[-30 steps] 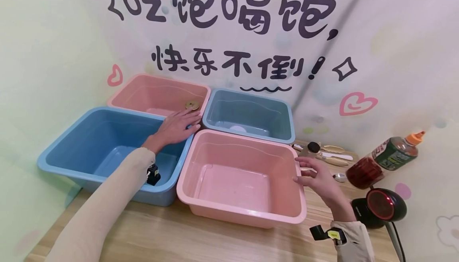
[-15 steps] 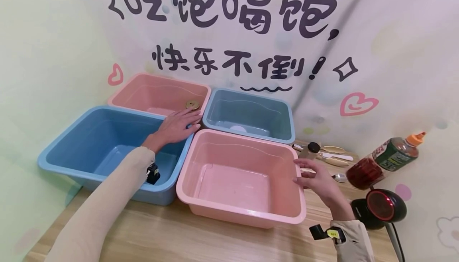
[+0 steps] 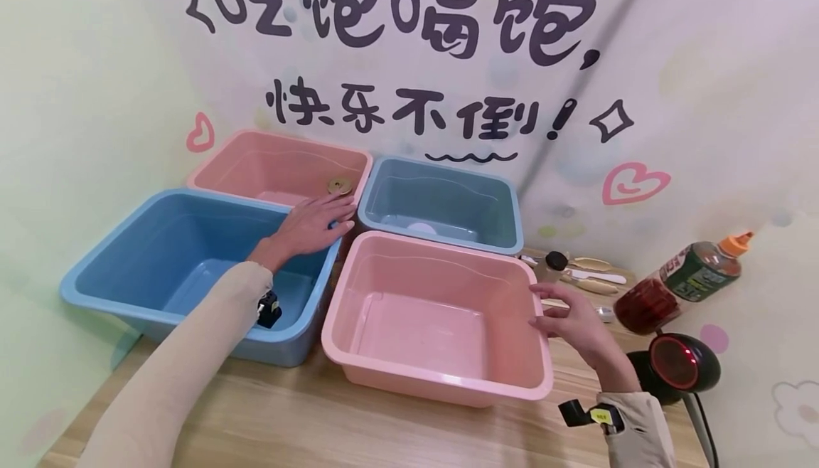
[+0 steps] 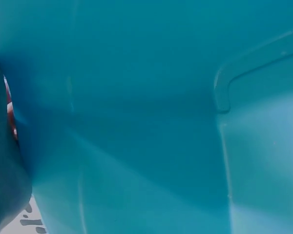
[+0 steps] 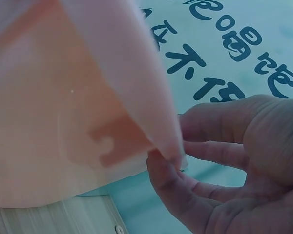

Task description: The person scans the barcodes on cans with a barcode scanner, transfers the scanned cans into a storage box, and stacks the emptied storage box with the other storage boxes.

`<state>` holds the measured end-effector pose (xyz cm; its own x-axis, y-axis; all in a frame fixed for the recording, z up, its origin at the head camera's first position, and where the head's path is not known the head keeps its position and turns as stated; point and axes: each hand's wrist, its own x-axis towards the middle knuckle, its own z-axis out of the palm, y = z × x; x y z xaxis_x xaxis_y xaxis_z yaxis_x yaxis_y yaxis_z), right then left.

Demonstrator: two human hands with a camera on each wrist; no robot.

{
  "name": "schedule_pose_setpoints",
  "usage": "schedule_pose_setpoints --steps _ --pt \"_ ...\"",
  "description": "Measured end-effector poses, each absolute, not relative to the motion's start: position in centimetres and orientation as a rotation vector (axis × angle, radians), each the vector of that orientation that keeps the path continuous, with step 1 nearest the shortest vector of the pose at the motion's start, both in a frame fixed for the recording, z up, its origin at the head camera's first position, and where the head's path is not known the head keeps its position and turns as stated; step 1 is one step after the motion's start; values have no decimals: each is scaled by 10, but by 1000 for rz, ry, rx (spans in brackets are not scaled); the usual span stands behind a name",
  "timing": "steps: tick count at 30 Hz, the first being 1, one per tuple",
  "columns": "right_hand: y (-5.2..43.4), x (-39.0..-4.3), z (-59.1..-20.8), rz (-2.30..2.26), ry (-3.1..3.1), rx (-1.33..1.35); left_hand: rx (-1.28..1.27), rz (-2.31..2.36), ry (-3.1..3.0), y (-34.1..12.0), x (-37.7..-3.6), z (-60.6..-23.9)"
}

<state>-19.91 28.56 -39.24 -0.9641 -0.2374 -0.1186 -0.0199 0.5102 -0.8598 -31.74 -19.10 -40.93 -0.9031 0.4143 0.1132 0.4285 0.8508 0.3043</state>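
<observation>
My right hand [image 3: 576,326] pinches the right rim of the front pink basin [image 3: 441,380], with the thumb on the inner side and the fingers outside. The right wrist view shows this grip on the basin's edge [image 5: 161,112] closely. My left hand [image 3: 310,226] lies with extended fingers across the back right corner of the large blue basin [image 3: 128,262]. Its fingertips reach toward the back pink basin [image 3: 220,151], where a round gold-coloured lid-like thing [image 3: 339,185] shows. In the left wrist view, the blue wall [image 4: 136,58] fills most of the picture.
A smaller blue basin [image 3: 512,219] stands behind the front pink one. To the right are a dark-capped jar [image 3: 555,262], wooden-handled utensils [image 3: 595,277], a red sauce bottle [image 3: 678,286] and a black scanner-like device [image 3: 684,363]. A printed cloth hangs behind.
The front pink basin has shifted slightly right with my right hand, widening the gap to the large blue basin. The left hand keeps its place on the blue corner.
</observation>
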Motion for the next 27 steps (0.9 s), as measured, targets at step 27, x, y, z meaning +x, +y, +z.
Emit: schedule_pose_setpoints --steps 27 --pt "305 -199 -393 -1451 2464 -241 -578 -1125 -3006 -154 -274 -338"
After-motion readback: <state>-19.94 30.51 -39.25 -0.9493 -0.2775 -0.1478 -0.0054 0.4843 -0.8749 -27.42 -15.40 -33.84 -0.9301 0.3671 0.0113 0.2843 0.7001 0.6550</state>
